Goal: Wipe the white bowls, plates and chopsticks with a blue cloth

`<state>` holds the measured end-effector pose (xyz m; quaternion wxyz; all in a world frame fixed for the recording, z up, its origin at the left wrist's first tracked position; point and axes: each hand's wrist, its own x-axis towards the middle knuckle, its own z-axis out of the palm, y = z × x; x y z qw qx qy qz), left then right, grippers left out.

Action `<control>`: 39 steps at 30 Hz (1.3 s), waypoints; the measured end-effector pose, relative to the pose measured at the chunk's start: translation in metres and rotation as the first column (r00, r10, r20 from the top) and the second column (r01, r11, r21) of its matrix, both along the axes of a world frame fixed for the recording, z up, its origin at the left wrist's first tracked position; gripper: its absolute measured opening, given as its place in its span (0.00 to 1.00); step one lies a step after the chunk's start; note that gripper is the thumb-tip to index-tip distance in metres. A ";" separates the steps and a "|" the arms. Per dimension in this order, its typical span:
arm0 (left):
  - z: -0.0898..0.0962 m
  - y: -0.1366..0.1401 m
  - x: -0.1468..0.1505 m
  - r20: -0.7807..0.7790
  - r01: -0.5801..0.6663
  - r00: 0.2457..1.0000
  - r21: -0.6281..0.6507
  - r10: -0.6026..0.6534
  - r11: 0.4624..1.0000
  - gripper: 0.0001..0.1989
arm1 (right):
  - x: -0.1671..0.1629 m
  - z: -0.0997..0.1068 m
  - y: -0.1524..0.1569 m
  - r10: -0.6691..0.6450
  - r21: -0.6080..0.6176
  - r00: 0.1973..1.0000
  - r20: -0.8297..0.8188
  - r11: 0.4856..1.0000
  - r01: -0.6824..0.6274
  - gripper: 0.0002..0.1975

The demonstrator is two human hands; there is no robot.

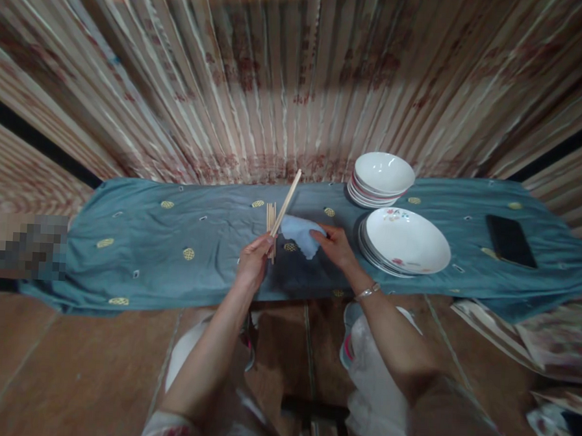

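Note:
My left hand (pixel 256 258) is closed around the lower end of light wooden chopsticks (pixel 288 198), which point up and away to the right. I cannot tell exactly how many it holds. My right hand (pixel 336 245) pinches a pale blue cloth (pixel 300 233) by its right side. The cloth's left edge reaches the held chopsticks and looks to touch them. Several more chopsticks (pixel 270 215) lie side by side on the tablecloth, partly hidden behind my left hand and the held ones.
A teal tablecloth (pixel 148 236) with yellow prints covers the long table. Right of my right hand stand a stack of white plates (pixel 416 244) and, behind it, a stack of bowls (pixel 381 177). A flat black object (pixel 511 240) lies far right. Striped curtains (pixel 278 81) hang behind.

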<state>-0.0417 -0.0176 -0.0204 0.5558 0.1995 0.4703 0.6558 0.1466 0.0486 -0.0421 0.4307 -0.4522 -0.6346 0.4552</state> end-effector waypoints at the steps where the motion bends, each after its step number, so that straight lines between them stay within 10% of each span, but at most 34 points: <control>1: -0.001 0.000 0.001 -0.011 0.002 1.000 -0.003 -0.002 1.000 0.14 | -0.001 0.001 -0.001 -0.017 -0.030 0.999 -0.028 0.999 0.017 0.15; 7: -0.010 0.000 0.013 -0.041 0.073 0.996 -0.043 -0.075 0.996 0.15 | -0.021 0.010 -0.016 -0.070 -0.300 0.914 -0.399 0.952 -0.058 0.15; 14: -0.018 0.003 0.021 -0.082 0.062 0.994 -0.041 -0.065 0.997 0.16 | -0.026 0.022 -0.015 -0.118 -0.503 0.677 -0.727 0.763 -0.407 0.11; 26: -0.019 -0.002 0.018 -0.225 0.187 0.954 -0.073 -0.199 0.980 0.07 | -0.037 0.009 -0.024 -0.030 -0.464 0.805 -0.593 0.829 -0.312 0.16; 39: -0.016 -0.004 0.018 -0.136 0.166 0.975 -0.098 -0.178 0.981 0.09 | -0.037 0.014 -0.018 -0.085 -0.508 0.767 -0.637 0.794 -0.334 0.16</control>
